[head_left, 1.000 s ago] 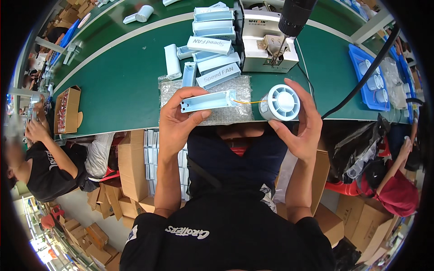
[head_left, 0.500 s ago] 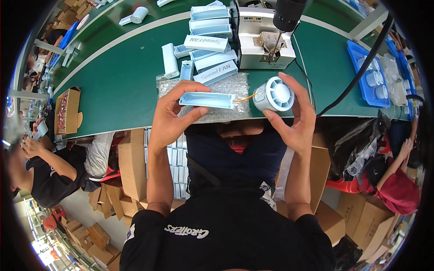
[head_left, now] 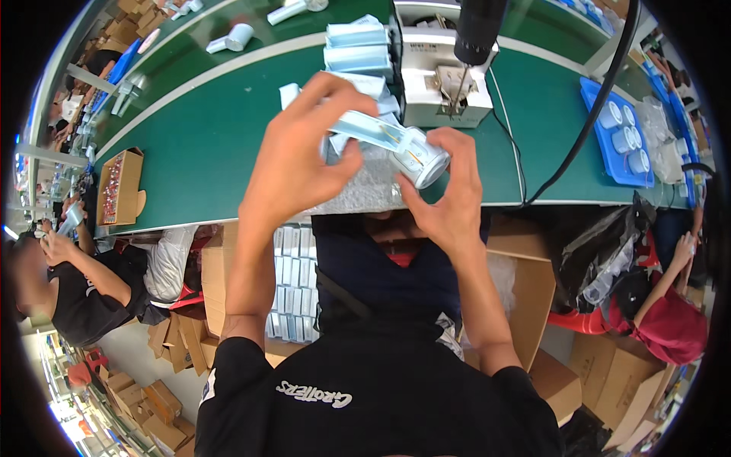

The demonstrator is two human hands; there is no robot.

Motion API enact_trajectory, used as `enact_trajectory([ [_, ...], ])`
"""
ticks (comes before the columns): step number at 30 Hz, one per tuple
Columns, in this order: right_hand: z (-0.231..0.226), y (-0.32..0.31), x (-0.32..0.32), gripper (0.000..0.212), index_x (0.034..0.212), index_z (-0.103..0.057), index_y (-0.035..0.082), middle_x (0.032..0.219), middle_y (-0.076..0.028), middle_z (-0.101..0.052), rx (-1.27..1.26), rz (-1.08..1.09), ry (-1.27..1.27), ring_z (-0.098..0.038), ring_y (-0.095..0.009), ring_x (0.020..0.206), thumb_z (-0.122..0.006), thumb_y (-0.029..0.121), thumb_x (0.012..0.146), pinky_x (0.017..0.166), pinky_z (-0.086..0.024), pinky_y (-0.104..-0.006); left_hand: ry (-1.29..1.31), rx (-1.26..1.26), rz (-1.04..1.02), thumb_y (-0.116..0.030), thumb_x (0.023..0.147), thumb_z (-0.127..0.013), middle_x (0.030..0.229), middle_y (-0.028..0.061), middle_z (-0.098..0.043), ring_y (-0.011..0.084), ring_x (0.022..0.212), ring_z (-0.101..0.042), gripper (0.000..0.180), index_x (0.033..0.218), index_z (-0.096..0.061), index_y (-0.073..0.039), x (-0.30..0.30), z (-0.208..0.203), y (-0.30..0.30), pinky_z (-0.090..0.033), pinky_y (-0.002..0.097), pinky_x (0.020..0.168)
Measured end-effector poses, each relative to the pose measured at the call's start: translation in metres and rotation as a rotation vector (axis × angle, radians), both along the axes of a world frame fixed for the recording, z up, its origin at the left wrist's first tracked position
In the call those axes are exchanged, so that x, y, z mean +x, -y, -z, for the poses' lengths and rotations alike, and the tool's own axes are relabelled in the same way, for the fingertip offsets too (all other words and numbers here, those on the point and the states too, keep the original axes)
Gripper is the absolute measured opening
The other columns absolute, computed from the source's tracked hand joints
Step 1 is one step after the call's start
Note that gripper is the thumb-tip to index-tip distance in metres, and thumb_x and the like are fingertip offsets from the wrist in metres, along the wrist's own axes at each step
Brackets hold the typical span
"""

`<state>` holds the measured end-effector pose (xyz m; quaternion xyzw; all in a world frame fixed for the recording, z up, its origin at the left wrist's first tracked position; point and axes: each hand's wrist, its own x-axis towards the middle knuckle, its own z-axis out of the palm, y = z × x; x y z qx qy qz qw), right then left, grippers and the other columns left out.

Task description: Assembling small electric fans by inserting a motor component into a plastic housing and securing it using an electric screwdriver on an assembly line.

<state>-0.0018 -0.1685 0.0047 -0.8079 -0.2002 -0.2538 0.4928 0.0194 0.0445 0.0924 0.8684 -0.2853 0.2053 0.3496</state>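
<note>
My left hand [head_left: 293,156] is closed around a light-blue fan handle shell [head_left: 371,128], which tilts down to the right. In my right hand [head_left: 455,202] is a round light-blue fan head [head_left: 431,161], gripped at its rim between thumb and fingers. The handle's end meets the fan head's side, and a thin wire shows at the joint. Whether the two parts are seated together I cannot tell. Both hands are above a sheet of bubble wrap [head_left: 358,186] at the table's near edge. Behind them lies a pile of light-blue handle shells [head_left: 356,59], partly hidden by my left hand.
A black electric screwdriver [head_left: 480,34] hangs over a white screw feeder [head_left: 445,114]. Its black cable [head_left: 596,118] crosses to the right. A blue tray [head_left: 604,152] holds several fan heads. A cardboard box [head_left: 132,171] of small red parts stands left. People sit on both sides.
Both hands have moved closer together. The handle shell has tilted and its end has come against the fan head, which has moved left and turned over, its front no longer facing up.
</note>
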Motion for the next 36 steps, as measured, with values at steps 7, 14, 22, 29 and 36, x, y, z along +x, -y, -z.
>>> enact_trajectory([
  [7,0.008,-0.002,-0.004,0.067,0.128,-0.051,0.001,0.127,-0.018,-0.055,-0.073,0.011,-0.151,-0.057,-0.041,0.117,-0.088,0.008,0.073,0.1,-0.047,-0.046,0.141,0.38,0.115,0.006,0.069,-0.066,0.107,0.0081,-0.056,0.0294,0.095,-0.063,0.035,0.101,-0.061,-0.007,0.007,0.001,0.037,-0.054,0.043,0.073],
  [14,-0.025,0.012,0.03,0.046,0.124,-0.066,-0.001,0.112,-0.018,-0.074,0.058,-0.195,-0.304,-0.072,-0.033,0.106,-0.082,0.009,0.081,0.093,-0.054,-0.0392,0.02,0.216,0.232,0.01,0.069,-0.063,0.119,0.0126,-0.056,0.0366,0.106,-0.06,0.067,0.132,-0.057,-0.013,0.015,0.0,0.039,-0.052,0.0444,0.085],
  [22,-0.027,0.023,0.053,0.044,0.125,-0.063,0.001,0.11,-0.008,-0.075,0.351,-0.421,-0.413,-0.072,-0.014,0.1,-0.084,0.004,0.086,0.086,-0.059,-0.03,-0.168,-0.368,-0.115,-0.019,0.075,-0.088,0.133,0.0186,-0.054,0.0345,0.124,-0.056,0.088,0.148,-0.043,-0.001,-0.026,0.087,0.06,-0.048,0.0449,0.105],
  [29,-0.032,0.039,0.058,0.045,0.129,-0.063,0.002,0.114,-0.007,-0.075,0.037,-0.399,-0.378,-0.072,-0.016,0.106,-0.08,-0.001,0.088,0.097,-0.059,-0.0342,-0.449,-0.54,-0.038,-0.01,0.083,-0.086,0.131,0.0122,-0.065,0.0219,0.117,-0.064,0.068,0.142,-0.052,0.0,-0.011,0.107,0.066,-0.05,0.0369,0.102],
  [36,-0.025,0.044,0.064,0.046,0.129,-0.066,0.002,0.116,-0.008,-0.075,-0.002,-0.402,-0.275,-0.072,-0.017,0.109,-0.081,-0.003,0.085,0.099,-0.059,-0.0345,-0.414,-0.619,0.093,-0.009,0.081,-0.084,0.13,0.0144,-0.064,0.027,0.115,-0.064,0.064,0.139,-0.055,-0.004,-0.007,0.117,0.057,-0.049,0.0378,0.103],
])
